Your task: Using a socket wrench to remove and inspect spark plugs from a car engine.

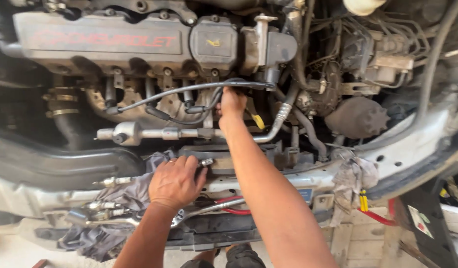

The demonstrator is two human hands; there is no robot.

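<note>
My right hand (232, 103) clenches its grip on one black lead (189, 88), squeezed between engine (100, 42) and pipe (164, 133). My left hand (175, 181) lies released on one grey rag (134, 191), two spark plugs (112, 181) beside it.

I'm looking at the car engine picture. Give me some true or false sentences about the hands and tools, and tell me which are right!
1. The right hand reaches deep into the engine, by the black cables. True.
2. The left hand rests on a grey cloth at the front edge of the car. True.
3. The left hand is waving a hammer in the air. False: it lies flat, fingertips at a small metal piece.
4. Spark plugs lie on the cloth. True.
5. The dipstick handle near the right hand is blue. False: it is yellow.
</note>
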